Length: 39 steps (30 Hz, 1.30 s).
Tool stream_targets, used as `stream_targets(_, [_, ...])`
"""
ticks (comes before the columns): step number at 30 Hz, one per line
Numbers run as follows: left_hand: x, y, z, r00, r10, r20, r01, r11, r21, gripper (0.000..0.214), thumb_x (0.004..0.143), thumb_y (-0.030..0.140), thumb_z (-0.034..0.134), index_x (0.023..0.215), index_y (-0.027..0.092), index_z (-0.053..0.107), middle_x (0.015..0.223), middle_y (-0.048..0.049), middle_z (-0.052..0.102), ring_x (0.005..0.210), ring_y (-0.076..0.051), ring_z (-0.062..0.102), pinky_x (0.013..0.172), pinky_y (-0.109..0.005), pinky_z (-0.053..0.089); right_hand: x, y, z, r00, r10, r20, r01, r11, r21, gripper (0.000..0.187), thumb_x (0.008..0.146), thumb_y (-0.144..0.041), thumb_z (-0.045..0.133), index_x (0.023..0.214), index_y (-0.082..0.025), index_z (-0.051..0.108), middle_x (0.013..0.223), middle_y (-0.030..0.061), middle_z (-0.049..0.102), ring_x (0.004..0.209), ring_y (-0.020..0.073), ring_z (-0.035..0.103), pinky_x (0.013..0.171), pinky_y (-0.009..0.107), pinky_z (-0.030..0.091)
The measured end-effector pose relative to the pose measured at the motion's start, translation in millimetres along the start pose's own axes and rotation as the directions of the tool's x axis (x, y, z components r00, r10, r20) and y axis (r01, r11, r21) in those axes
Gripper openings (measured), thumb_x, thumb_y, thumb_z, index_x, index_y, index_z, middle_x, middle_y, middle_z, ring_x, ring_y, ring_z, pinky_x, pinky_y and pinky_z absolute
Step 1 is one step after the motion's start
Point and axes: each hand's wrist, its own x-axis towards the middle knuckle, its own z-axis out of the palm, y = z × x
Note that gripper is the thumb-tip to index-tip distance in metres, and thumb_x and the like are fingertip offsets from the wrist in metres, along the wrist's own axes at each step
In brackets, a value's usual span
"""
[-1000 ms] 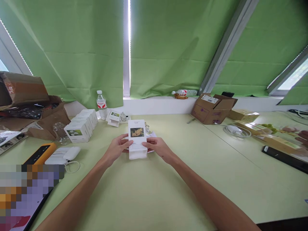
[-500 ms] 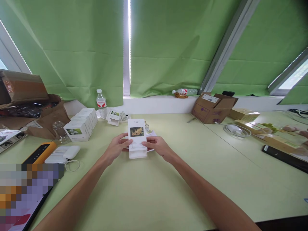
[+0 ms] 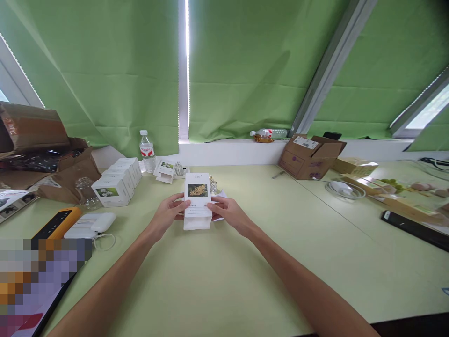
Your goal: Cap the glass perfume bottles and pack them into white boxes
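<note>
Both my hands hold a flat white carton (image 3: 197,196) with a picture of yellow flowers on its upper face, just above the pale green table (image 3: 224,271). My left hand (image 3: 168,213) grips its left edge, thumb on top. My right hand (image 3: 228,213) grips its right edge the same way. White paper and a small glass item (image 3: 213,185) lie just behind the carton.
A row of white boxes (image 3: 115,182), an empty glass jar (image 3: 84,191), a water bottle (image 3: 146,151), an orange device (image 3: 56,223) and a white charger (image 3: 93,223) lie at the left. An open cardboard box (image 3: 308,157), a cable coil (image 3: 342,188) and a black bar (image 3: 416,229) are at the right.
The carton and both hands have shifted slightly left; the grip is the same.
</note>
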Motion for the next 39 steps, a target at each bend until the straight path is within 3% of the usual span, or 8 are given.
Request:
stream_targets(3, [2,-4,-2.6,1.000,0.017,0.019,-0.016,0.998,-0.057,0.060,0.080,0.049,0.065,0.130,0.020,0.053,0.118,-0.0133,0.066,0.099,-0.026,0.066,0.084,-0.040,0.053,0,-2,-3,1.000,-0.006,-0.002,0.006,1.000,0.028,0.070,0.082,-0.048,0.066,0.142,-0.023,0.042,0.103,0.0094,0.071,0.087,0.0225,0.068,0.087,0.045,0.054])
stream_targets(7, [4,-8,-4.7,0.999,0.031,0.037,-0.026,0.992,-0.122,0.058,0.082,0.048,0.063,0.131,0.021,0.053,0.121,-0.0126,0.065,0.102,-0.026,0.065,0.083,-0.039,0.053,-1,-4,-6,0.985,-0.134,0.108,0.123,0.987,0.100,0.086,0.080,-0.036,0.071,0.150,-0.036,0.020,0.123,0.0065,0.064,0.100,0.0209,0.064,0.091,0.044,0.052])
stream_targets(10, [5,-8,-4.9,1.000,0.023,0.018,-0.020,0.991,-0.136,0.059,0.081,0.048,0.064,0.132,0.021,0.051,0.121,-0.0127,0.064,0.102,-0.026,0.065,0.078,-0.036,0.054,-2,-4,-5,0.964,-0.184,0.190,0.177,0.983,0.054,0.082,0.079,-0.033,0.071,0.148,-0.037,0.026,0.131,0.0060,0.058,0.104,0.0200,0.061,0.095,0.043,0.049])
stream_targets(15, [5,-7,-3.2,1.000,-0.002,-0.027,-0.002,0.989,-0.150,0.061,0.078,0.047,0.068,0.130,0.020,0.053,0.116,-0.0131,0.066,0.097,-0.024,0.067,0.074,-0.033,0.055,-3,-3,-3,0.961,-0.170,0.216,0.186,0.981,-0.055,0.072,0.075,-0.035,0.075,0.140,-0.033,0.044,0.137,0.0062,0.051,0.097,0.0189,0.060,0.090,0.040,0.051])
stream_targets(22, [3,-8,-2.8,0.999,0.010,-0.031,-0.013,0.993,-0.118,0.063,0.079,0.050,0.066,0.133,0.024,0.047,0.108,-0.0110,0.068,0.088,-0.021,0.067,0.070,-0.031,0.054,-4,-6,-2,0.969,-0.173,0.174,0.188,0.979,-0.073,0.066,0.073,-0.036,0.077,0.133,-0.028,0.052,0.113,0.0054,0.062,0.093,0.0182,0.060,0.087,0.038,0.051])
stream_targets(30, [-7,6,5.0,0.997,0.055,0.051,-0.054,0.998,-0.027,0.076,0.083,0.053,0.058,0.148,0.038,0.021,0.109,-0.0058,0.068,0.082,-0.019,0.066,0.074,-0.037,0.055,-4,-4,-2,0.975,-0.193,0.108,0.200,0.978,-0.059,0.060,0.076,-0.036,0.073,0.131,-0.025,0.053,0.103,0.0059,0.066,0.093,0.0196,0.062,0.084,0.037,0.051])
stream_targets(35, [-11,12,6.8,0.992,0.061,0.109,-0.067,0.996,0.060,0.070,0.082,0.054,0.059,0.144,0.032,0.036,0.105,-0.0072,0.066,0.079,-0.019,0.065,0.072,-0.036,0.056,-3,-2,-6,0.979,-0.179,0.097,0.184,0.982,-0.048,0.054,0.079,-0.030,0.069,0.130,-0.027,0.054,0.106,0.0067,0.066,0.095,0.0205,0.061,0.083,0.037,0.050])
stream_targets(39, [-12,10,7.8,0.981,0.103,0.165,-0.113,0.992,0.053,0.065,0.081,0.047,0.063,0.140,0.031,0.043,0.112,-0.0094,0.063,0.093,-0.023,0.063,0.076,-0.037,0.056,1,2,-10,0.982,-0.177,0.060,0.179,0.983,-0.042,0.052,0.080,-0.030,0.067,0.130,-0.027,0.054,0.108,0.0067,0.067,0.098,0.0217,0.062,0.083,0.038,0.050])
